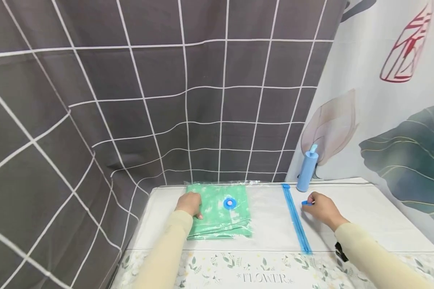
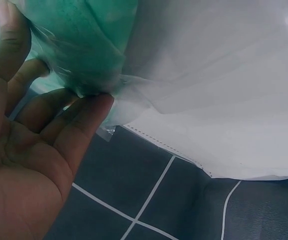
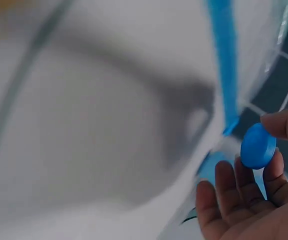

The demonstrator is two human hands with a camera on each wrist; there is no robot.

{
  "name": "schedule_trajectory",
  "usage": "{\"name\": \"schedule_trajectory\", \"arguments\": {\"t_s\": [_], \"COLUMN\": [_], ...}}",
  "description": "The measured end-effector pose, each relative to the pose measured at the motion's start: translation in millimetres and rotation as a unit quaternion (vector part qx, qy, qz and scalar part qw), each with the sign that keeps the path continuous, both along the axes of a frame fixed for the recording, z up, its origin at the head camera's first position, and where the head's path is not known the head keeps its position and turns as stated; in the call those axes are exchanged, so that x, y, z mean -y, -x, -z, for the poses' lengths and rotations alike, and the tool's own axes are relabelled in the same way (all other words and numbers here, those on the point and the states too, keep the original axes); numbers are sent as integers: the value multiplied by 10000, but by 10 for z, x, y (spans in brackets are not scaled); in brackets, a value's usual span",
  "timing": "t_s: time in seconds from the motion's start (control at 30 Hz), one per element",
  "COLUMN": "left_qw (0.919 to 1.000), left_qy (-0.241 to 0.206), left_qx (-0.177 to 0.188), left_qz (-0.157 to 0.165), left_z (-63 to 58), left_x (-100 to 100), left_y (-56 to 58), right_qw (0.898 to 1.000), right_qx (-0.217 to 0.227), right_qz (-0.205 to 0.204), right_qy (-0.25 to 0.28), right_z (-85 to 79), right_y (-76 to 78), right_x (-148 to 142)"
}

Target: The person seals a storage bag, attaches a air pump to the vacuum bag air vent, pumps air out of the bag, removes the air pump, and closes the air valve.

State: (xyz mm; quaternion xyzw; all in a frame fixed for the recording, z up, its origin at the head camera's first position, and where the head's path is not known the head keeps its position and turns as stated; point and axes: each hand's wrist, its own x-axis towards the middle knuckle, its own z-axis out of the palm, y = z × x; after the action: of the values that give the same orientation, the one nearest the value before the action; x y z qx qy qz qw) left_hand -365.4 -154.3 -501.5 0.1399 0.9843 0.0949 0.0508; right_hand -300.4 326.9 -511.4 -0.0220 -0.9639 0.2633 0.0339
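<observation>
A clear plastic vacuum storage bag (image 1: 262, 218) lies flat with folded green fabric (image 1: 217, 212) inside its left part. My left hand (image 1: 189, 203) holds the bag's left side, thumb over the plastic and fingers at its edge, as the left wrist view shows. On the bag's top sits a round blue valve (image 1: 230, 203) with a pale centre. Beyond the blue zip strip (image 1: 296, 218) at the bag's right end, my right hand (image 1: 323, 210) pinches a round blue cap (image 3: 257, 146) between thumb and fingers, raised off the surface.
A light blue cylindrical hand pump (image 1: 307, 170) stands at the back right, near the curtain. The white table cover (image 1: 376, 224) has a floral front border with lettering. A dark checked curtain (image 1: 238, 104) hangs behind and to the left.
</observation>
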Motion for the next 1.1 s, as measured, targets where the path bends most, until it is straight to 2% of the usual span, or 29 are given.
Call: {"name": "schedule_trajectory", "arguments": {"t_s": [0.03, 0.07, 0.23, 0.27, 0.3, 0.57, 0.8, 1.1], "left_qw": [10000, 9999, 9999, 9998, 9999, 9999, 9998, 9996], "left_qy": [5, -28, -115, -131, -99, -81, -177, -256], "left_qx": [-1, -111, -99, -115, -23, -31, 22, -5], "left_qz": [-38, 45, 82, 126, 42, -119, -105, -125], "left_z": [-6, 78, 60, 64, -18, 6, 16, 7], "left_x": [33, 104, 156, 147, 97, 83, 16, -28], "left_y": [-11, 33, -3, -2, -53, -93, -29, -22], "right_qw": [10000, 9998, 9980, 9979, 9978, 9982, 9976, 9962], "right_qx": [82, 179, 514, 524, 523, 448, 512, 630], "right_qz": [19, 59, 336, 361, 363, 257, 306, 387], "right_qy": [-8, -9, -116, -149, -176, -310, -339, -458], "right_z": [38, 71, 152, 163, 172, 209, 190, 178], "right_y": [3, 3, -18, -25, -29, 22, 39, 32], "right_x": [-22, -30, -61, -74, -86, -23, -86, -99]}}
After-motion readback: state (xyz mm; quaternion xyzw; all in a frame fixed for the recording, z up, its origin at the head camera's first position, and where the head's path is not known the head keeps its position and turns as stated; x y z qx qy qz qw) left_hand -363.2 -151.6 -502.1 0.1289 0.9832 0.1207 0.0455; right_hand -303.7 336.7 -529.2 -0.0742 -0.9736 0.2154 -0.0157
